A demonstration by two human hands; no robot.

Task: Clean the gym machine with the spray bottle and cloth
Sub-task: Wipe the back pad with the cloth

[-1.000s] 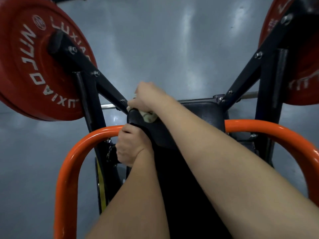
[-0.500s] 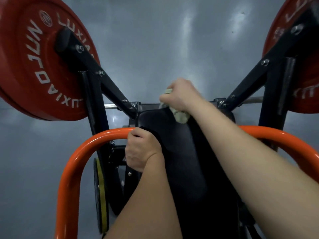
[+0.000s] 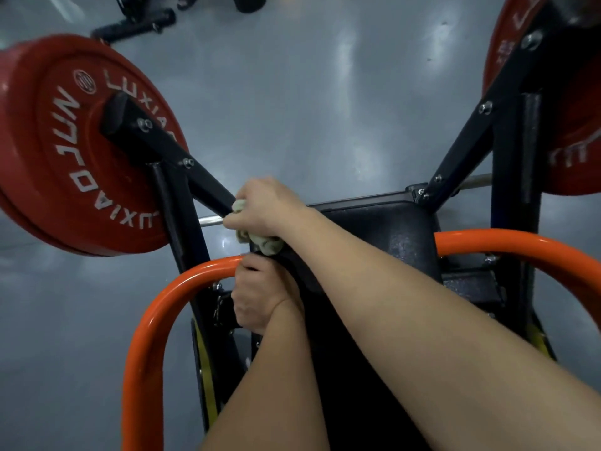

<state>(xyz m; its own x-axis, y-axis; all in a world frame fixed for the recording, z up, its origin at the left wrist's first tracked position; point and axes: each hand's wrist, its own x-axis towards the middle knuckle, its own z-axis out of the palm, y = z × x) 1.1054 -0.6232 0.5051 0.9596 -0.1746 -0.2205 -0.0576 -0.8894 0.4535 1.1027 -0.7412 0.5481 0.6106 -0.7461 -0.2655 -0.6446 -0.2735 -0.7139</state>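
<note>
Cloth [image 3: 263,244] mostly buried under right hand [image 3: 265,206]. Right weight plate [image 3: 572,151] cut by frame edge. Left hand [image 3: 257,296] fingers hidden behind black pad [image 3: 383,229].

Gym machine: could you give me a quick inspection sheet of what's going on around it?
Surface: black pad, being wiped near its upper left corner.
Job's things: pale cloth, bunched; spray bottle, nothing seen.
Clutter: nothing seen.
Grippers: right hand closed on the cloth; left hand gripping the pad's left edge.
Cables: nothing seen.
Surroundings: orange bar, red weight plates either side, grey floor, dark equipment beyond.
</note>
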